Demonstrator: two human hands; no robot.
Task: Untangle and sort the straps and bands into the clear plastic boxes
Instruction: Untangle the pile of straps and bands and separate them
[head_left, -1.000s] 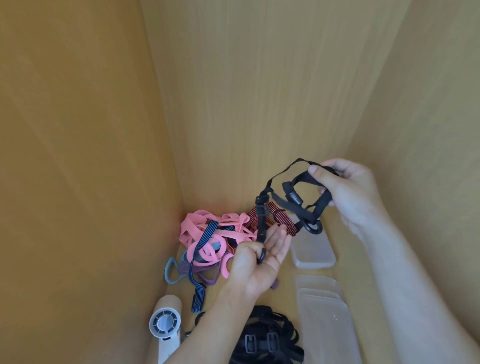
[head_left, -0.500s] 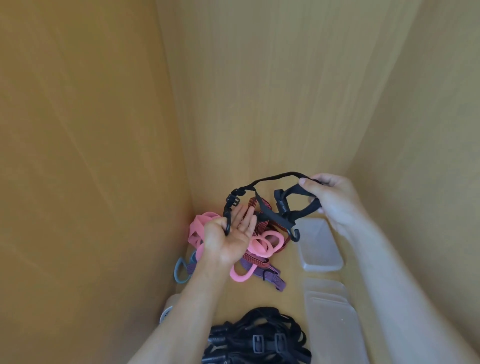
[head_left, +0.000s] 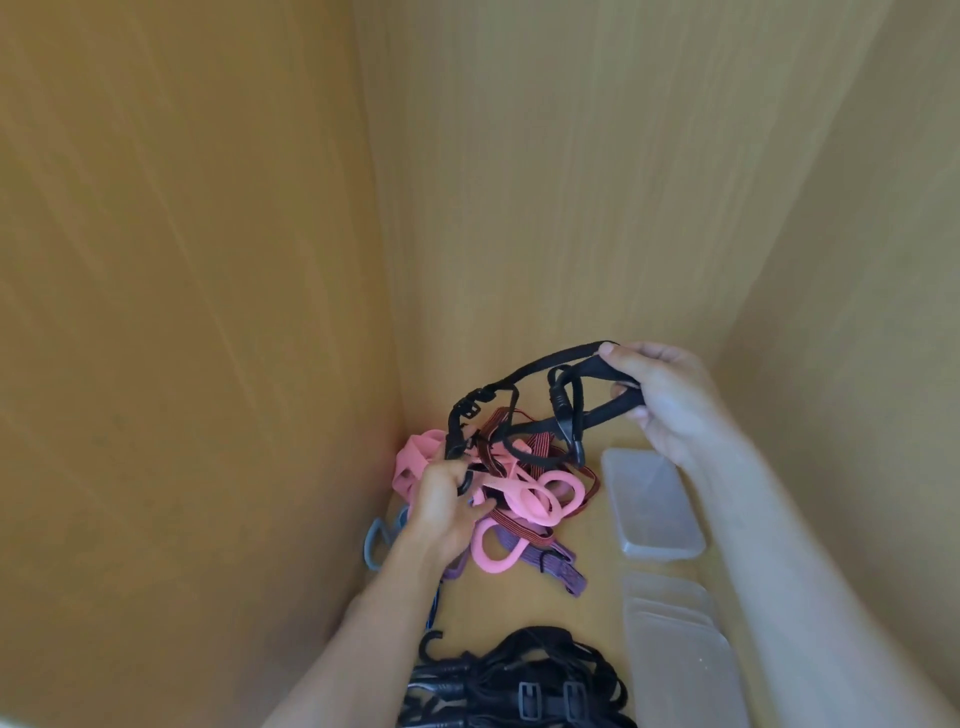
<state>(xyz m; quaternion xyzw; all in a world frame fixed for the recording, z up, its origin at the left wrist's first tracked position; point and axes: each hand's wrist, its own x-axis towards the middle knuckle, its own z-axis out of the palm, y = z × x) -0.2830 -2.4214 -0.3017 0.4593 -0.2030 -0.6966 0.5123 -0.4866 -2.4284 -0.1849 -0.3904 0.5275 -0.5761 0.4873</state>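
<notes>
Above the back of the wooden counter (head_left: 571, 613), both hands are holding one black strap (head_left: 545, 364) stretched between them. The right hand (head_left: 670, 400) is raised, forearm reaching in from the lower right, thumb and curled fingers pinching the strap's bunched loops; a black hook (head_left: 576, 452) is dangling below them. The left hand (head_left: 447, 512) is sitting lower, fingers curled round the strap's other hooked end, just over the tangled pile of pink bands (head_left: 535, 493), a striped red cord (head_left: 587, 478) and a purple strap (head_left: 561, 569). One clear box (head_left: 654, 504) is lying just right of the pile, with stacked clear boxes (head_left: 675, 649) nearer. A heap of black straps (head_left: 519, 680) is lying at the near edge.
</notes>
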